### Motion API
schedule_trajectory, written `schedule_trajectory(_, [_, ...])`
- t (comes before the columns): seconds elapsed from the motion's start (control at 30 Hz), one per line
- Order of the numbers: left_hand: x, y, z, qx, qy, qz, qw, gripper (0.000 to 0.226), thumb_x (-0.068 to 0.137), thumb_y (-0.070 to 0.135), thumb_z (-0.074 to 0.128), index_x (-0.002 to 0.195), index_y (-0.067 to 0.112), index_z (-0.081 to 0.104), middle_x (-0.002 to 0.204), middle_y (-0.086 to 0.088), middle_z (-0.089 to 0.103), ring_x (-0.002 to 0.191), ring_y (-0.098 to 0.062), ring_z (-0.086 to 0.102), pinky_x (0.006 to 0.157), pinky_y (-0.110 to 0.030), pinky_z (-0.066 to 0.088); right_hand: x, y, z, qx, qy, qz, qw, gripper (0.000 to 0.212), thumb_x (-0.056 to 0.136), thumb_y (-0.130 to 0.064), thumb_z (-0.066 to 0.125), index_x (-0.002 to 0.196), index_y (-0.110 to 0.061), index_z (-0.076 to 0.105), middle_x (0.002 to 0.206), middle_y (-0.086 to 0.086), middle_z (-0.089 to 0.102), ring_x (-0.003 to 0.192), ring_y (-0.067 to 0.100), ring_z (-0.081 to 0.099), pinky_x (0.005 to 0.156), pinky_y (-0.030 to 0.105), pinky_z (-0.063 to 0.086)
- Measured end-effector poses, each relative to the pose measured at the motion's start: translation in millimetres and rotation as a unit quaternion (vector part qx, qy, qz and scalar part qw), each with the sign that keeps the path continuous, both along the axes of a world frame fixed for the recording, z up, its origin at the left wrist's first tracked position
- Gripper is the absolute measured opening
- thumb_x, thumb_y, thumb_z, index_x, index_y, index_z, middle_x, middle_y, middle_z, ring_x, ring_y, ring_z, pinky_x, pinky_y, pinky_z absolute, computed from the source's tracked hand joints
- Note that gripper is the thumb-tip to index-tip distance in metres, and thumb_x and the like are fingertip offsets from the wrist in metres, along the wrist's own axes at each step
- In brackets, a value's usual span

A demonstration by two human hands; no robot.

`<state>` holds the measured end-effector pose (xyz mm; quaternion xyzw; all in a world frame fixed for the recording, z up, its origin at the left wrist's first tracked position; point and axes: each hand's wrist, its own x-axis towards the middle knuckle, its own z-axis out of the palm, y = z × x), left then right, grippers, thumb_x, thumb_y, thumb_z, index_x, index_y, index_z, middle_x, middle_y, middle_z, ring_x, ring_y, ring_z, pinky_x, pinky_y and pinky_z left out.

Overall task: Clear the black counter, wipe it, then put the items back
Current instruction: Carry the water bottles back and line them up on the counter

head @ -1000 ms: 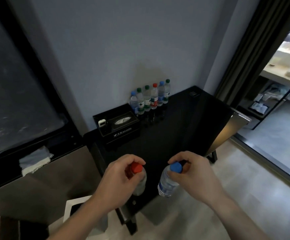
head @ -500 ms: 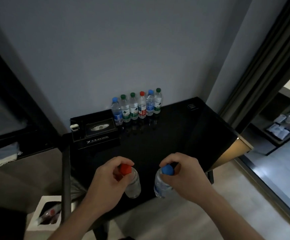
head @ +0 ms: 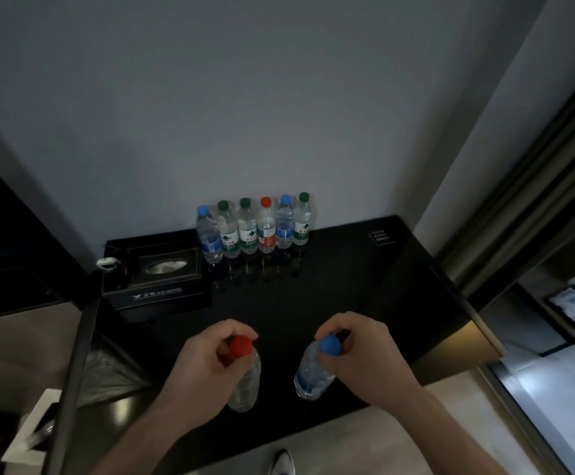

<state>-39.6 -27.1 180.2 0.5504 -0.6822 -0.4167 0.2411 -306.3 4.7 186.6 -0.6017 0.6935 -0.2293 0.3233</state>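
Both hands carry bottles over the near part of the glossy black desk (head: 347, 286). Left hand (head: 200, 365) has its grip clamped on the neck of a clear plastic water bottle with a red cap (head: 243, 371); the body hangs below the fingers. Right hand (head: 361, 358) has its grip clamped the same way on a clear plastic water bottle with a blue cap and blue label (head: 313, 371), tilted slightly to the left. Cannot tell whether either base touches the desk.

At the far edge, against the grey wall, a row of six upright small water bottles (head: 253, 228) stands with blue, green, green, red, blue and green caps. Just left of the row sits a black rectangular tissue box holder (head: 157, 272).

Judgement: the return phase is under way; the two held bottles belong with the row. Handling: the bottles look full, so moderately heavy; the thin walls give under squeeze and are smooth. The neck below the cap is the stiff part, so the present hold is sound. Risk: knocking the close-packed row when setting down.
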Motion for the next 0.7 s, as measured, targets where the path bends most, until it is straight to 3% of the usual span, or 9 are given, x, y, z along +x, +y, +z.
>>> schedule_trajectory(0.37, [-92.6,-107.3,-18.8,0.002,0.031,-0.011,0.999,0.03,0.091,0.017,0.075,0.106,0.041,0.068,0.105,0.03,0.061,0.094,0.003,0.064,0.08,-0.024,0.056,-90.2,-91.7,-14.1,0.019,0.025,-0.012,0.999,0.031,0.084,-0.024,0.082,0.098,-0.046,0.063,0.106,-0.019,0.063,0.089,0.001,0.066,0.067,0.02,0.057])
schedule_trajectory(0.5, [-130.5,-143.3,-29.5,-0.017,0.015,-0.005,1.0,0.033,0.089,0.012,0.073,0.105,0.041,0.069,0.106,0.028,0.06,0.091,0.001,0.065,0.078,-0.021,0.055,-129.8,-126.5,-20.5,0.027,0.012,-0.01,1.0,0.03,0.084,-0.024,0.083,0.098,-0.044,0.064,0.101,-0.017,0.065,0.088,-0.009,0.064,0.062,0.013,0.054])
schedule_trajectory(0.7, [-195.5,-194.2,-49.4,-0.022,-0.006,0.014,1.0,0.031,0.087,0.014,0.073,0.102,0.041,0.069,0.107,0.024,0.061,0.098,0.004,0.062,0.087,-0.02,0.051,-184.5,-181.6,-36.9,0.035,-0.014,0.004,0.999,0.025,0.082,-0.021,0.083,0.092,-0.039,0.069,0.095,-0.015,0.068,0.082,0.0,0.067,0.066,0.019,0.057])
